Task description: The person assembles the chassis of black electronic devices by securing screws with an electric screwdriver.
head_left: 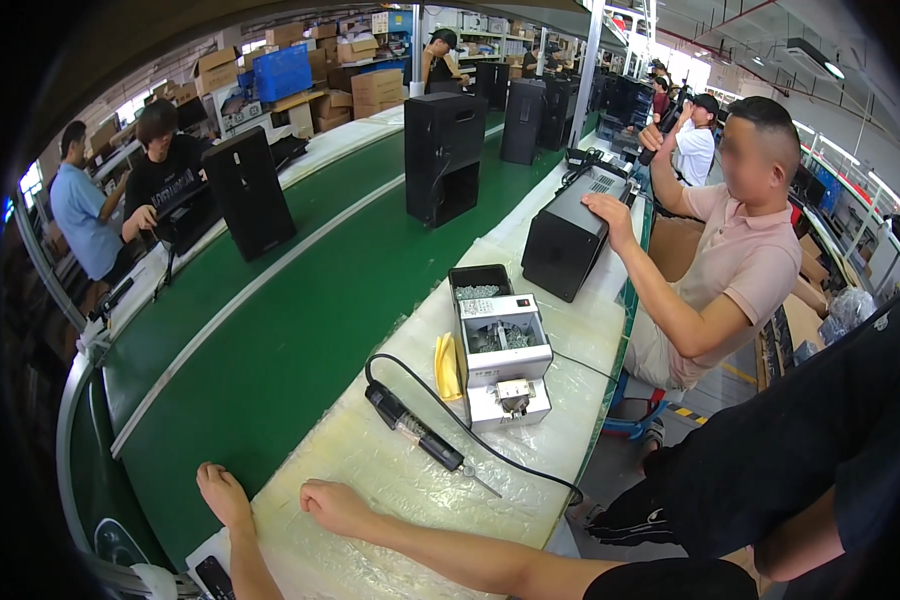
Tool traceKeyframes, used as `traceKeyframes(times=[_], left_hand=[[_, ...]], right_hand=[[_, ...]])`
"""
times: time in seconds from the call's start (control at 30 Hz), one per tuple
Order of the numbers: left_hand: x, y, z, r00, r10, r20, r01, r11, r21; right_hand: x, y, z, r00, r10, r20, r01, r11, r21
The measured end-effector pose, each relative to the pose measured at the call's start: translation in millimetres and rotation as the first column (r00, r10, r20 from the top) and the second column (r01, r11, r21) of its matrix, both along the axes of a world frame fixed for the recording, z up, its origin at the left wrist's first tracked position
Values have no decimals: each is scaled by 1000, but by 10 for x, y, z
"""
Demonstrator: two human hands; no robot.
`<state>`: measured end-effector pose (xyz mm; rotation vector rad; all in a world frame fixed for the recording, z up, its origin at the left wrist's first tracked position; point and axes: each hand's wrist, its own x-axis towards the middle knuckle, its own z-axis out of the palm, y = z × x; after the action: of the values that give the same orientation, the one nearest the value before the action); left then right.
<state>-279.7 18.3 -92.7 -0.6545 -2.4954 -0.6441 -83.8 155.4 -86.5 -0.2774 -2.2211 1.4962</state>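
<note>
My left hand [223, 495] rests with curled fingers at the near edge of the green conveyor belt [300, 350]. On the plastic-covered bench [370, 462], my right hand [338, 506] lies in a loose fist. Neither hand shows anything in it. Ahead of my right hand lies a black electric screwdriver [410, 425], its long bit pointing right and its cable looping behind it. Past it stands a grey screw feeder [505, 362] with screws in its hopper. A black bin of screws [478, 282] sits behind the feeder, and a folded yellow cloth [447, 368] lies at its left.
Black speaker cabinets [442, 160] stand along the belt. At right, a seated person in a pink shirt [735, 250] has one hand on a cabinet [575, 235] and raises a tool. Two people stand across the belt. A dark device [213, 577] lies beside my left forearm.
</note>
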Motion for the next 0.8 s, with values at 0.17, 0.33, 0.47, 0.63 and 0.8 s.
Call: traceKeyframes(times=[0.17,0.33,0.47,0.63,0.8], left_hand=[[5,3,9,1000,2,12,-2,1000,-5],[2,-5,2,1000,4,14,-3,1000,-12],[5,3,-5,1000,-2,16,3,1000,-12],[-6,7,-28,998,-20,-65,21,1000,14],[-13,3,-30,998,-14,-57,14,1000,8]], right_hand=[[2,0,-5,1000,0,-2,0,1000,-5],[-1,-1,-3,1000,5,6,-5,1000,-10],[3,3,-16,1000,-3,2,3,1000,-4],[-2,2,-17,1000,-8,-9,8,1000,-7],[5,3,2,1000,-9,-13,9,1000,-2]])
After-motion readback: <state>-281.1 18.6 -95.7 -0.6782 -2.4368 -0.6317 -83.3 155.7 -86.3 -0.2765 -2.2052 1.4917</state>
